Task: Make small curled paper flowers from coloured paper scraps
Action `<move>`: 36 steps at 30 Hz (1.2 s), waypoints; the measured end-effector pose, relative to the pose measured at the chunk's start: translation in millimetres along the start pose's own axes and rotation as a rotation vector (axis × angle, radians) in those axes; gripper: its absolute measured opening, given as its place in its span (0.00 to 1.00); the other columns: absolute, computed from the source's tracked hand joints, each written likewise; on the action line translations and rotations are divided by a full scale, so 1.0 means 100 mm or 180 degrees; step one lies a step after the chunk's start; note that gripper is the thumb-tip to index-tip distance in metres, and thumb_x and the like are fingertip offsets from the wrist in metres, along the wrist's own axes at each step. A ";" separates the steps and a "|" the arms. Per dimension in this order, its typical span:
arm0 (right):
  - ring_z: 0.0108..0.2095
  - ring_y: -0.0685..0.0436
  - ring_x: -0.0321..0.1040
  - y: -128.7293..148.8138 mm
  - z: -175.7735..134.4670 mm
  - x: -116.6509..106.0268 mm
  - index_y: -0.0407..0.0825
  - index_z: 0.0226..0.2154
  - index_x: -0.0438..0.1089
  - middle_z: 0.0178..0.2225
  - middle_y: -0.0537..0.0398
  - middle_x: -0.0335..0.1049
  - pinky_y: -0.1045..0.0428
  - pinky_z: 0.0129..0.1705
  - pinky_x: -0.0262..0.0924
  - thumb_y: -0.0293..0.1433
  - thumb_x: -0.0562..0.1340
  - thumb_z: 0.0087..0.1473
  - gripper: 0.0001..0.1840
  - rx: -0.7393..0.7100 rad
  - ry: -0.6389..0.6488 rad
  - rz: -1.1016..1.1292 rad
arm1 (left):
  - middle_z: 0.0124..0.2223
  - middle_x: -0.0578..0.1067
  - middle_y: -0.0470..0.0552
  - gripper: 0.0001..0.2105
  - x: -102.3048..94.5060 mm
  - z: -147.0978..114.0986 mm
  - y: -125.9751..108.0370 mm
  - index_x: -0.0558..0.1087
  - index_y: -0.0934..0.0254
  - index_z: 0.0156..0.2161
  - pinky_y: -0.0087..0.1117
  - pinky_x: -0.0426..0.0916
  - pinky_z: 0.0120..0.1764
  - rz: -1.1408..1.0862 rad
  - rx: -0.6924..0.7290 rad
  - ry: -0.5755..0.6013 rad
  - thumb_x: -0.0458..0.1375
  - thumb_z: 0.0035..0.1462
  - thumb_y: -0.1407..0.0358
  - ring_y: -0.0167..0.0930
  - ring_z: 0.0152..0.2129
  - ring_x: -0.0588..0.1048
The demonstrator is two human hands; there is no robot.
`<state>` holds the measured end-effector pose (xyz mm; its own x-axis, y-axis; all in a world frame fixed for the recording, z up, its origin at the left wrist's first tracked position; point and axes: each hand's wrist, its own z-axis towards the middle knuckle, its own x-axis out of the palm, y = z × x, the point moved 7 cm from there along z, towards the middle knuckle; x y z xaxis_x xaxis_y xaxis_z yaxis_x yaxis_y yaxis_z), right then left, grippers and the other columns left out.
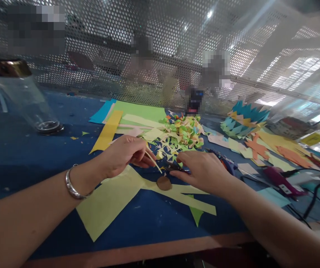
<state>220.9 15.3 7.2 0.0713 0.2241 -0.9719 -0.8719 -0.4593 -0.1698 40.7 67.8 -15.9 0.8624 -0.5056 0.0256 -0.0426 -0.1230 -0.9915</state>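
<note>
My left hand [130,154] pinches a thin pale-yellow paper strip [154,160], which slants down to the right. Just right of the strip's end, my right hand [197,167] is closed around dark-bladed scissors [173,166]; their handles are mostly hidden by the fingers. Below the hands lie a pale-yellow paper sheet [109,208] and longer cut strips [195,203]. A small round brown disc [164,183] rests on the paper between the hands. Behind them is a heap of small green, yellow and peach paper pieces [186,132].
Stacked coloured sheets [145,109] and a yellow strip [108,130] lie behind my left hand. A clear bottle [34,100] stands at left. To the right are a paper crown [243,121], orange paper cutouts [257,147], a purple device [282,181] and cables. Perforated metal screen [106,59] borders the back.
</note>
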 end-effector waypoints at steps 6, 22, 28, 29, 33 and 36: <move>0.40 0.44 0.72 0.32 -0.14 -0.27 0.48 0.47 0.69 0.43 0.50 0.75 0.50 0.37 0.62 0.37 0.60 0.65 0.12 -0.1131 -0.1314 0.0366 | 0.30 0.81 0.53 0.13 0.15 -0.02 0.07 0.65 0.64 0.13 0.30 0.74 0.33 -0.0217 -0.0378 0.0095 0.53 0.46 0.70 0.32 0.27 0.80; 0.35 0.48 0.74 0.55 -0.22 -0.33 0.44 0.44 0.72 0.39 0.49 0.77 0.52 0.35 0.69 0.27 0.60 0.63 0.07 -0.1774 -0.1820 0.0571 | 0.30 0.79 0.51 0.12 0.19 0.02 0.20 0.62 0.64 0.15 0.25 0.72 0.30 -0.0740 -0.0450 0.0082 0.54 0.46 0.70 0.26 0.25 0.76; 0.35 0.48 0.74 0.57 -0.25 -0.36 0.44 0.44 0.71 0.39 0.49 0.78 0.52 0.35 0.70 0.26 0.60 0.63 0.07 -0.1772 -0.2036 0.0463 | 0.27 0.78 0.50 0.12 0.21 0.02 0.22 0.64 0.63 0.16 0.26 0.73 0.32 -0.0942 -0.0451 0.0121 0.54 0.49 0.71 0.27 0.26 0.76; 0.34 0.48 0.74 0.57 -0.25 -0.36 0.44 0.44 0.71 0.39 0.49 0.78 0.52 0.36 0.70 0.26 0.60 0.63 0.07 -0.1764 -0.2052 0.0435 | 0.26 0.77 0.49 0.12 0.22 0.01 0.22 0.64 0.63 0.16 0.26 0.73 0.33 -0.0967 -0.0467 0.0139 0.54 0.49 0.71 0.27 0.26 0.76; 0.34 0.48 0.73 0.56 -0.26 -0.35 0.44 0.44 0.71 0.38 0.49 0.78 0.52 0.37 0.71 0.25 0.60 0.63 0.08 -0.1744 -0.2091 0.0385 | 0.24 0.76 0.48 0.13 0.21 0.01 0.22 0.64 0.64 0.16 0.24 0.72 0.33 -0.1031 -0.0521 0.0109 0.53 0.50 0.71 0.26 0.26 0.77; 0.36 0.47 0.75 0.55 -0.25 -0.34 0.44 0.45 0.71 0.39 0.48 0.77 0.51 0.39 0.72 0.24 0.60 0.62 0.09 -0.1732 -0.2095 0.0406 | 0.23 0.75 0.47 0.13 0.21 0.01 0.21 0.64 0.64 0.16 0.23 0.72 0.33 -0.1106 -0.0516 0.0063 0.53 0.50 0.71 0.25 0.26 0.77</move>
<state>182.6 -39.3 26.8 -0.4533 0.5180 -0.7254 -0.4890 -0.8249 -0.2835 58.2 55.6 -36.7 0.8296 -0.4262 0.3608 0.1700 -0.4226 -0.8902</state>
